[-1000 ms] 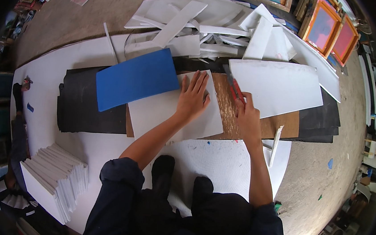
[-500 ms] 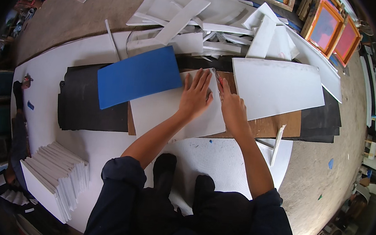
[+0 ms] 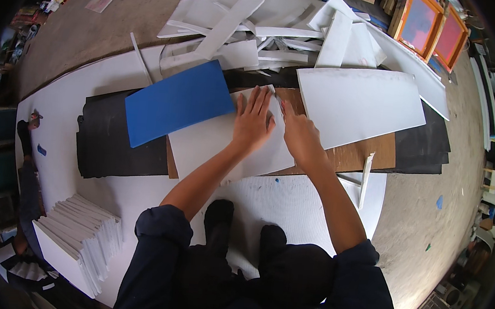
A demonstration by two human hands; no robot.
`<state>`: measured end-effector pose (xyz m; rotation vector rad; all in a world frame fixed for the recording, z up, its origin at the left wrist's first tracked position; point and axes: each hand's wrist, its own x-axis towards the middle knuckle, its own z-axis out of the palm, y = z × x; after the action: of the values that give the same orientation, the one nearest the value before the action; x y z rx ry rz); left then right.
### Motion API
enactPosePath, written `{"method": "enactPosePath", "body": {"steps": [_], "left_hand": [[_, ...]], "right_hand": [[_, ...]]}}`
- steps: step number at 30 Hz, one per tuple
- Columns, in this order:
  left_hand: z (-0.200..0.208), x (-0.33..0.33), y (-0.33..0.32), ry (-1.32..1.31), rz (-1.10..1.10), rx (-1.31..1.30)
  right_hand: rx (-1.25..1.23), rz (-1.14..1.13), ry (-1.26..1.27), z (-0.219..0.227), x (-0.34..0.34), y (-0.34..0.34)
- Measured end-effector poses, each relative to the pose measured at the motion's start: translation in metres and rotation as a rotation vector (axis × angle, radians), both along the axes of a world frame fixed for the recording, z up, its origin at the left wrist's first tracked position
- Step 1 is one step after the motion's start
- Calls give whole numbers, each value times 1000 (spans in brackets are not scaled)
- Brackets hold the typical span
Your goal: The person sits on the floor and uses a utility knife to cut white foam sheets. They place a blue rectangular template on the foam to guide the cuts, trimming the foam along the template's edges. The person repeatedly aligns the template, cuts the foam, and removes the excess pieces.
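My left hand [image 3: 251, 125] lies flat on a white foam-like board [image 3: 219, 146], fingers stretched toward its far edge and slightly apart. Close beside it, my right hand [image 3: 303, 137] is closed around a utility knife [image 3: 281, 103], at the right edge of that board. The fingers mostly cover the knife, so the blade's contact with the board cannot be made out. A brown board [image 3: 371, 152] lies beneath, over black sheets [image 3: 117, 158]. A blue rectangular board [image 3: 181, 103] overlaps the white board's left part.
Another white board [image 3: 360, 108] lies to the right. White offcuts [image 3: 229, 26] are heaped at the far side. A stack of white boards [image 3: 78, 240] stands at the near left. Orange-framed screens [image 3: 418, 25] lean at the far right. Another person's foot [image 3: 25, 135] shows at the left.
The view has shifted slightly. My left hand keeps its place on the white board, while my right hand with the utility knife has come slightly nearer to me along the board's right edge.
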<state>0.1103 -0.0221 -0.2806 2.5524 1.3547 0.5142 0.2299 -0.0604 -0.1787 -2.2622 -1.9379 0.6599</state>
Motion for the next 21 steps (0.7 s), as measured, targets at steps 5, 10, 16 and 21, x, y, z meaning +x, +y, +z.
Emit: {"method": "enactPosePath", "body": {"steps": [5,10,16,21], "left_hand": [[-3,-3,1,6,10,11],[-2,0,1,9,4,7],[-1,-1,1,15,4,0],[0,-6,2,35,9,0]], "right_hand": [[-86,4,-12,13,1,-39],[-136,-10,-32,15,7,-84],[-155,81,-82,26,24,-85],[-30,0,-47,36,21,-38]]}}
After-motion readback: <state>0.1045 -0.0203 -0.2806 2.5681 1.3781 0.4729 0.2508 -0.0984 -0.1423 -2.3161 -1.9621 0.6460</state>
